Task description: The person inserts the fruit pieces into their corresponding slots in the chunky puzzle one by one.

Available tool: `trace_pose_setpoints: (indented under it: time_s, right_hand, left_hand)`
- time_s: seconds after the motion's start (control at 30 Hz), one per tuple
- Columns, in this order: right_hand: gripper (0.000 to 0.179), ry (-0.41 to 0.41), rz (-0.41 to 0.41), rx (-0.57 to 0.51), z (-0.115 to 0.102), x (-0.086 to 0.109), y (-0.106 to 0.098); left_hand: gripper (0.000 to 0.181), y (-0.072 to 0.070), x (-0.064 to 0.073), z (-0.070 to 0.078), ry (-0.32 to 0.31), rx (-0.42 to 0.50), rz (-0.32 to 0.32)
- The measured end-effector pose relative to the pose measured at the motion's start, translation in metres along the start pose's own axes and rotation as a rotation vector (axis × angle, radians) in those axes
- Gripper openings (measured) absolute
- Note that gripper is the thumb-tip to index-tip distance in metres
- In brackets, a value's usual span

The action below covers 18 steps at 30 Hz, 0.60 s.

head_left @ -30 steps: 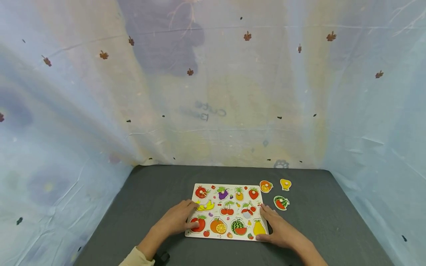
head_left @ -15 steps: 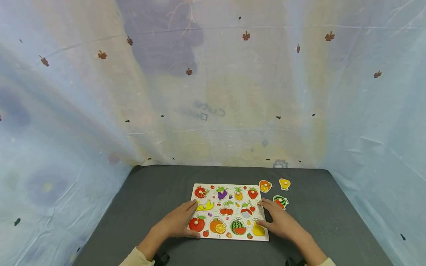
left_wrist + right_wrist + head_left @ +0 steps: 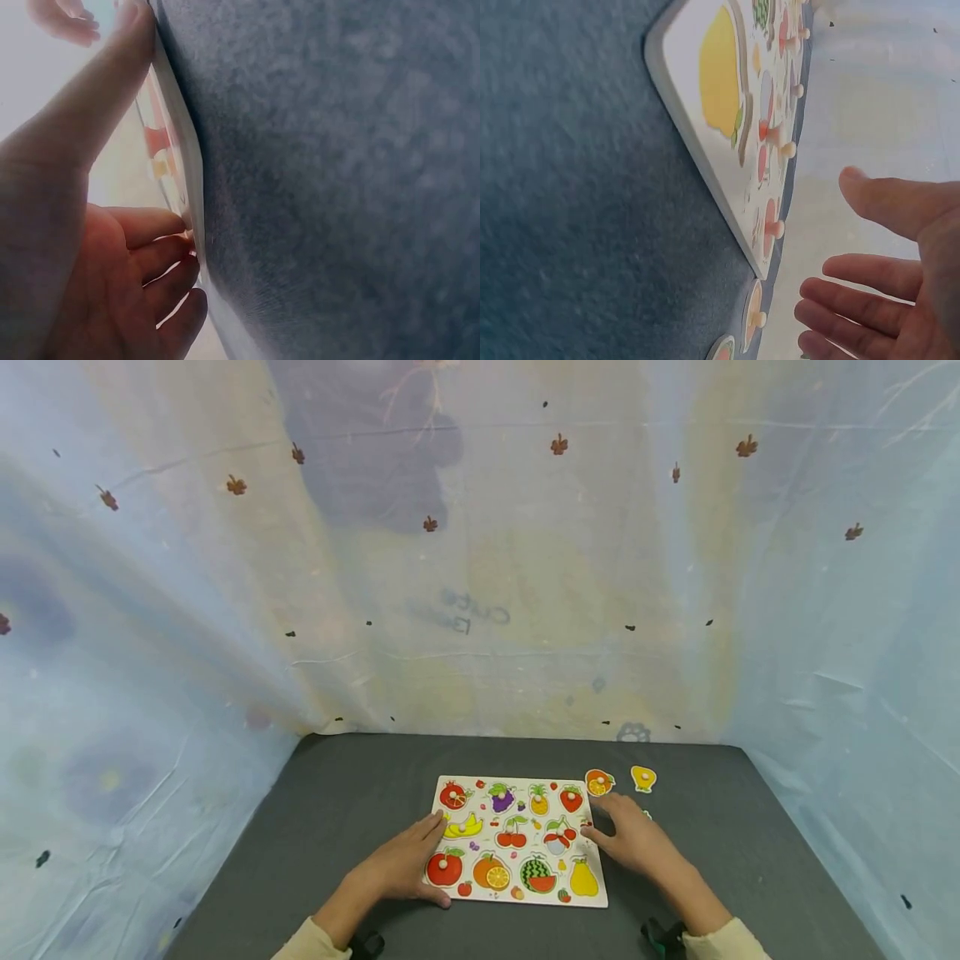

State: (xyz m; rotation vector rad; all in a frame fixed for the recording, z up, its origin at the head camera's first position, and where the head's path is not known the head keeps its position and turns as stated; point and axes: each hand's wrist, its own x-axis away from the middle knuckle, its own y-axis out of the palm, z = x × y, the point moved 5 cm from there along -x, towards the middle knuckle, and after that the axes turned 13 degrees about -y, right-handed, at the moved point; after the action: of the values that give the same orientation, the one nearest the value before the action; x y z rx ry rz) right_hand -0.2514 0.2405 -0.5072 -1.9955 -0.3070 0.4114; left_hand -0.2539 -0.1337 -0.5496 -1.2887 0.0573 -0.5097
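Observation:
A white fruit peg puzzle board (image 3: 517, 783) lies flat on the dark grey tabletop. My left hand (image 3: 401, 864) rests at its near left corner, fingers along the left edge and thumb on the near edge. In the left wrist view, its relaxed fingers (image 3: 169, 285) meet the board's edge. My right hand (image 3: 633, 835) hovers over the right edge with spread fingers, holding nothing. Just beyond its fingertips lies an orange piece (image 3: 599, 782), and a yellow pear piece (image 3: 643, 778) is farther right. The watermelon piece (image 3: 721, 349) is mostly hidden behind that hand in the head view.
Knobbed fruit pieces such as the red apple (image 3: 444, 868) and strawberry (image 3: 571, 799) sit in the board. The near row's pear recess (image 3: 720, 75) has no knob. A pale patterned curtain (image 3: 480, 568) hangs behind and around the table (image 3: 360, 785).
The right hand has lifted from the board's right edge and moved away toward the loose pieces, covering the watermelon piece. The left hand's thumb has slid from the apple to the near edge.

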Motion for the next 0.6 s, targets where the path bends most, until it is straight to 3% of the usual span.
trace_pose_setpoints:
  time_s: [0.3,0.6]
  right_hand:
    - [0.057,0.046,0.078,0.089,0.014,-0.009,-0.007]
    - [0.051,0.047,0.137,0.087,0.021,-0.02,-0.013]
  left_hand:
    - [0.125,0.0,0.001,0.001,0.004,-0.011,0.011]
    - [0.124,0.002,0.001,0.002,-0.008,-0.016,0.014]
